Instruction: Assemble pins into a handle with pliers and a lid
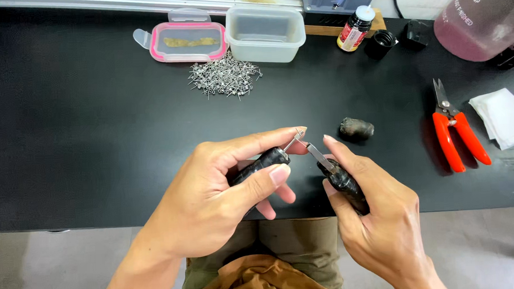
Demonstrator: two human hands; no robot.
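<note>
Small black tool [262,164] with a thin metal tip, held just above the near edge of the black table [83,140]. Left hand [213,198] wrapped around it, thumb pressed on its side, first finger stretched out along the top to the tip. Tiny bit of wire right at that tip, too small to see well. Second black tool [344,184] gripped in the right hand [382,226], fingers curled tight round the handle, first finger laid along its flat metal point. Both metal tips almost touching between the two hands.

Just past the right hand, a small dark lump [357,128]. Further right, red cutters [454,131] and a white folded cloth [504,116]. Far back, a heap of little wire pieces [225,77], a pink-edged lid [188,42], a clear box [265,33], a small bottle [355,29] and a big pink jug [482,19].
</note>
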